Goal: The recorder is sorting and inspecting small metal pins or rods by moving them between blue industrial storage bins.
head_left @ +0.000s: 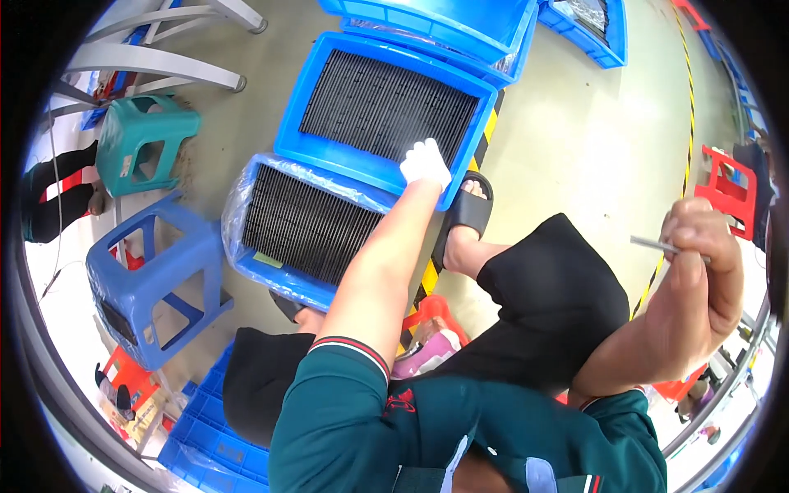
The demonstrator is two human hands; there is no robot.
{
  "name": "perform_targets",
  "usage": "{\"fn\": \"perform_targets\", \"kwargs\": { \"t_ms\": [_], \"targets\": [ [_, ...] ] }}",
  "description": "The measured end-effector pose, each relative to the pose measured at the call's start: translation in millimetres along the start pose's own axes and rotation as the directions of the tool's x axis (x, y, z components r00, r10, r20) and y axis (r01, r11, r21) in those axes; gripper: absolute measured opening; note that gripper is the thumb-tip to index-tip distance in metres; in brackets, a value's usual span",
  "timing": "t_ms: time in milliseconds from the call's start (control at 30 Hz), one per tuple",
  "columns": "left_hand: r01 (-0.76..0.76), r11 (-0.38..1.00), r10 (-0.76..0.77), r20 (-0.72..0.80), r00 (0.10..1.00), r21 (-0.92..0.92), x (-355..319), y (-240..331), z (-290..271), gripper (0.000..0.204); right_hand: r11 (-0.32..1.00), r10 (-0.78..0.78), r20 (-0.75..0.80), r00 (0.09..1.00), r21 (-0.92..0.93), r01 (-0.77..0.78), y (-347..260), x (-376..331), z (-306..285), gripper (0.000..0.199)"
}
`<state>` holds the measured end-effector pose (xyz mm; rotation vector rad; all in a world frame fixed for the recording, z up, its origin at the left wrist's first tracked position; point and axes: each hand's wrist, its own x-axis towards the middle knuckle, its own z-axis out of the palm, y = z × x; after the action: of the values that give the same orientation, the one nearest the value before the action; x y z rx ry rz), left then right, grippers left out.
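My left hand [426, 164], in a white glove, reaches over the near right part of an upper blue bin [289, 123]. Its fingers are slightly apart at the edge of tightly packed rows of thin dark strips [386, 103]; I see nothing held in them. Raised at the far right, my bare right hand [701, 246] pinches a thin silvery metal rod [652, 243] between thumb and fingers. Below the upper bin, partly behind my left forearm, stands a second bin lined with clear plastic [238, 218], holding similar dark strips [304, 222].
Stacked blue bins [444, 20] stand at the back, another bin [616, 45] right of them. On the left are a blue stool [156, 279] and a green stool [144, 135]. Black-yellow tape [427, 279] runs beside the bins. My sandalled foot [470, 209] is close by.
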<state>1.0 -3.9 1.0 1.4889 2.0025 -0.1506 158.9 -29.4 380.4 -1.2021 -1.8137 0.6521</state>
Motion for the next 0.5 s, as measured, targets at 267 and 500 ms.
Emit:
{"fn": "perform_targets", "kwargs": {
  "t_ms": [267,500],
  "targets": [
    [-0.139,0.99,0.14,-0.023,0.99,0.026,16.7,5.5,2.2,0.033,0.999,-0.042,0.073,0.996,0.03,0.04,5.9,1.8,2.6,0.012],
    [0.02,0.994,-0.038,-0.179,0.983,-0.104,23.4,-19.1,15.7,0.035,0.996,-0.006,0.067,0.998,0.09,0.0,4.7,-0.2,7.8,0.016]
  ]
}}
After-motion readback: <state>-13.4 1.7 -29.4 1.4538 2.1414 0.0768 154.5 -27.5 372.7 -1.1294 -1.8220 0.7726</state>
